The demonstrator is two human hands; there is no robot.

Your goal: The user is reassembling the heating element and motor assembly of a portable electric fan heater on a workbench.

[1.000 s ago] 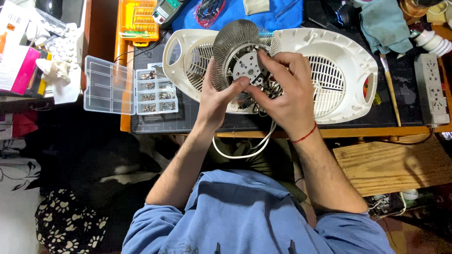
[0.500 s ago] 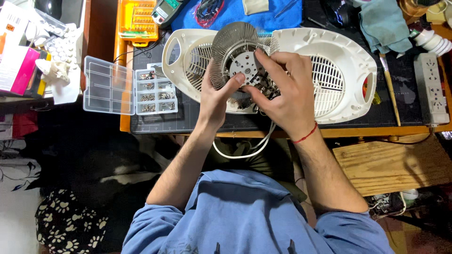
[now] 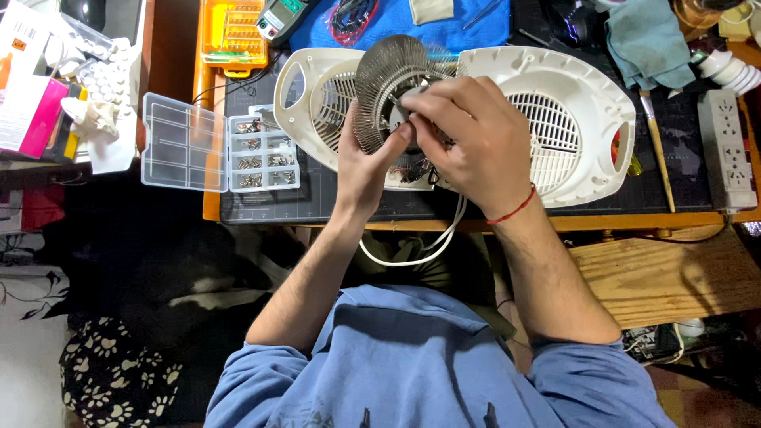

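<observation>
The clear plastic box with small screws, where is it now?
In the head view, the clear screw box lies open on the dark mat, at the picture's left, beside the white fan housing and below the orange tool case.

1 view only: head camera, worn by person, looking steeply down over own chest and forearms. Person's body at bottom edge of frame, workbench (image 3: 476, 224) across upper half, its far side toward top edge. Close range: left hand (image 3: 366, 162) and right hand (image 3: 469, 143) sit near frame centre, white fan heater housing (image 3: 571, 103) just beyond them. Open parts organizer (image 3: 222, 150) at left, power strip (image 3: 725, 147) at right edge. Floor visible at lower left. No 2nd view to overlap.
</observation>
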